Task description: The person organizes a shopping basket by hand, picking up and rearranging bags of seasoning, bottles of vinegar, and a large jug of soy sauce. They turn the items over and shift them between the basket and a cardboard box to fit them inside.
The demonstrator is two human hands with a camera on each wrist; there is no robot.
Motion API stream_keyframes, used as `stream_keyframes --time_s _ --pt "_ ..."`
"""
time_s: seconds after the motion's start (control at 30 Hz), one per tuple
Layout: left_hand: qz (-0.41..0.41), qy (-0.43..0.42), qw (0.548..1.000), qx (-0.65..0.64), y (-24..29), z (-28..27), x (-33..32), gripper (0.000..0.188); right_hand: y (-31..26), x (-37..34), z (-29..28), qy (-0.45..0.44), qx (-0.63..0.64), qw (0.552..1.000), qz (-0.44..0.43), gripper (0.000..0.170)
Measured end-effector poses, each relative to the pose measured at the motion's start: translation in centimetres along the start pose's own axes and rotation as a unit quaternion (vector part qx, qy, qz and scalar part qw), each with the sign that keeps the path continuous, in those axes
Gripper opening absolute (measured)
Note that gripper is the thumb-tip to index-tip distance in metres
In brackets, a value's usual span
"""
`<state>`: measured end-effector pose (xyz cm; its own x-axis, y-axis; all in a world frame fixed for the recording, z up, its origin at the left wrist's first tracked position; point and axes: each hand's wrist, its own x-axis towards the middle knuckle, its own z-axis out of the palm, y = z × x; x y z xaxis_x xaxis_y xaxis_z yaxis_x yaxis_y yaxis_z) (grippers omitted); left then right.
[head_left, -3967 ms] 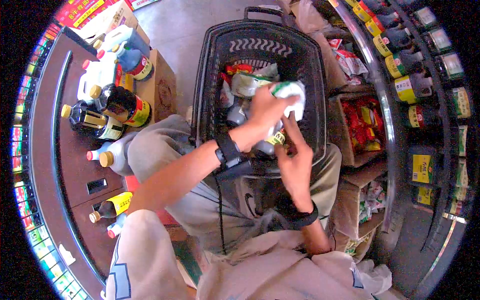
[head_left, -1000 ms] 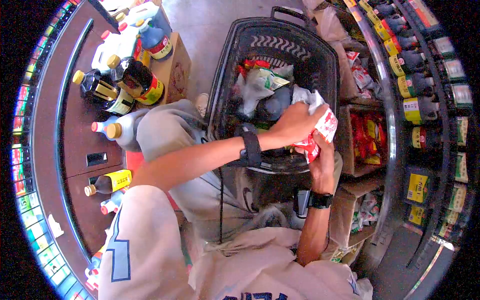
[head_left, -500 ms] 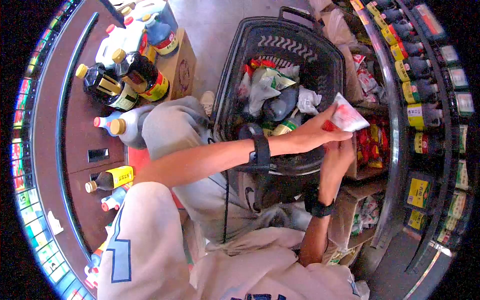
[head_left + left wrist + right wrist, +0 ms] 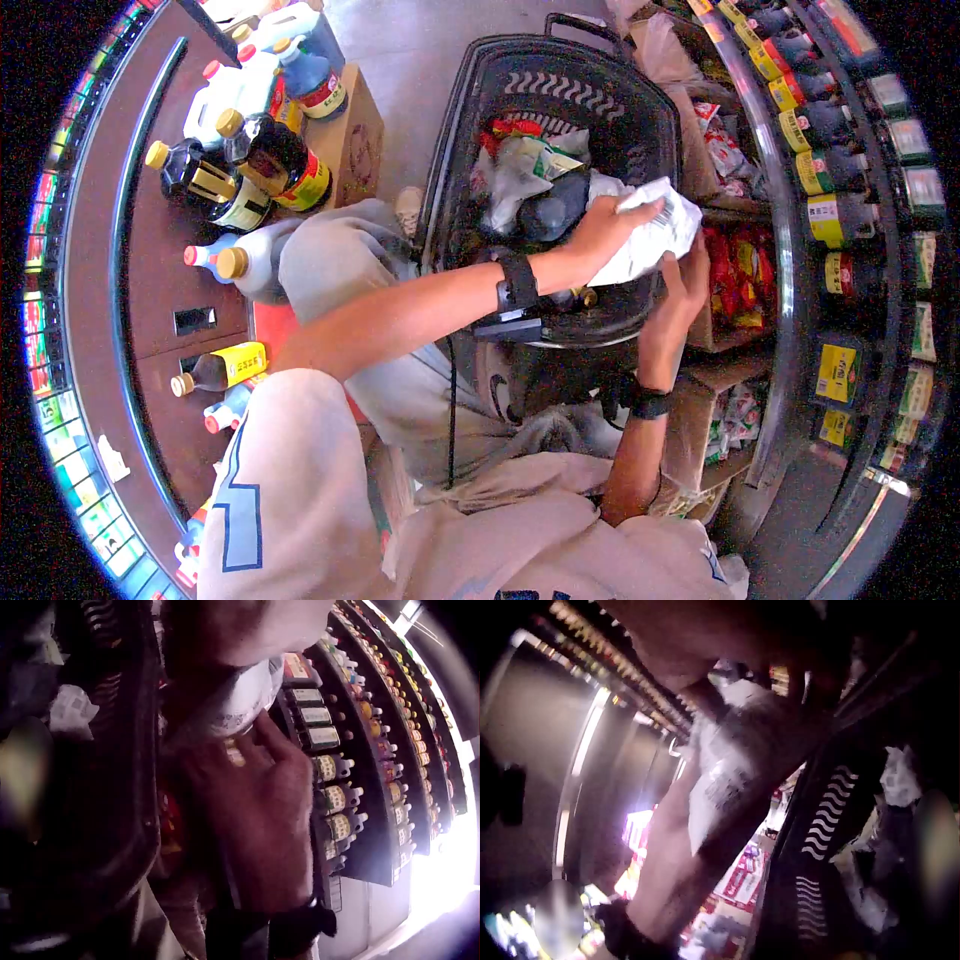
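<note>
Both hands hold a white plastic packet (image 4: 655, 232) over the near right side of a black shopping basket (image 4: 440, 170). Its printed side with a barcode faces up. My left hand (image 4: 603, 240) grips the packet's left side, thumb on top. My right hand (image 4: 680, 300) pinches its lower right edge, fingers partly hidden behind it. In the left wrist view the right hand (image 4: 262, 810) is below the packet (image 4: 244, 701); in the right wrist view the left hand (image 4: 667, 862) is beside it. In the basket lie bagged goods (image 4: 520, 180) and a dark rounded bottle (image 4: 555, 210).
Cartons of red packets (image 4: 738, 275) and other bags (image 4: 735, 425) stand right of the basket, beside shelves of sauce bottles (image 4: 835, 170). At left, large dark bottles (image 4: 275, 160), a white jug (image 4: 265, 262) and a yellow-labelled bottle (image 4: 225, 368) stand near a brown shelf panel (image 4: 150, 330).
Four seconds ago the left hand held a green-and-white packet inside the basket. Later a red-and-white packet is in both hands; since half a second ago it has turned, showing its white barcode side.
</note>
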<state>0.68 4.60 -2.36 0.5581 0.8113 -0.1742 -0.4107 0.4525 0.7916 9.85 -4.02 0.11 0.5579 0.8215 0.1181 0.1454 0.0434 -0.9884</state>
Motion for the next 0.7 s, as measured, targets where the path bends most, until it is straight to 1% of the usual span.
stream_keyframes --time_s 0.03,0.07,0.17,0.2,0.3,0.33,0.43,0.47,0.5,0.53,0.57,0.6,0.63,0.7 --pt "0.022 -0.030 0.999 0.024 -0.2 0.1 -0.1 0.030 0.4 0.3 -0.6 -0.046 0.100 0.990 0.083 0.040" --pt "0.018 -0.058 0.998 -0.017 -0.4 0.3 -0.1 0.030 2.8 0.7 -2.2 -0.079 0.219 0.956 0.177 0.046" --pt "0.058 -0.089 0.990 0.091 -1.4 -0.4 0.7 0.033 6.0 0.4 -3.8 -0.127 0.176 0.967 0.134 0.050" --pt "0.051 -0.066 0.979 0.185 -0.9 -0.5 0.4 0.036 5.8 0.4 -3.4 -0.131 0.173 0.966 0.141 0.046" --pt "0.143 0.020 0.934 0.327 -1.4 -0.6 -0.1 0.038 4.4 0.7 -1.9 -0.058 0.095 0.972 0.205 0.043" --pt "0.086 0.024 0.943 0.322 -1.2 -0.7 -0.2 0.038 4.3 0.7 -1.3 -0.010 0.106 0.978 0.178 0.032" --pt "0.122 0.019 0.914 0.386 -1.1 -0.5 -0.6 0.060 3.9 0.9 -1.9 0.016 -0.038 0.986 0.159 0.023" --pt "0.088 0.005 0.911 0.404 -1.1 -0.4 -0.7 0.067 3.8 1.1 -2.1 0.018 -0.113 0.987 0.117 0.029" --pt "0.082 -0.014 0.920 0.384 -1.7 -0.7 -0.3 0.070 3.2 1.2 -2.3 0.021 -0.217 0.971 0.098 0.032" --pt "0.076 -0.031 0.928 0.364 -2.3 -1.2 0.0 0.073 2.4 1.3 -2.6 0.022 -0.319 0.944 0.078 0.034" --pt "0.070 -0.049 0.935 0.345 -2.8 -1.6 0.4 0.077 1.6 1.3 -2.7 0.023 -0.415 0.908 0.057 0.037" --pt "0.042 -0.076 0.949 0.302 -2.1 -1.3 0.1 0.082 0.9 1.0 -2.5 0.055 -0.430 0.901 0.020 0.041" --pt "0.011 -0.101 0.961 0.259 -1.1 -0.8 -0.4 0.087 0.4 0.8 -2.2 0.063 -0.463 0.884 -0.003 0.039" --pt "0.011 -0.143 0.958 0.249 0.3 0.1 -1.0 0.092 -0.5 0.3 -1.7 0.079 -0.525 0.846 -0.047 0.034"
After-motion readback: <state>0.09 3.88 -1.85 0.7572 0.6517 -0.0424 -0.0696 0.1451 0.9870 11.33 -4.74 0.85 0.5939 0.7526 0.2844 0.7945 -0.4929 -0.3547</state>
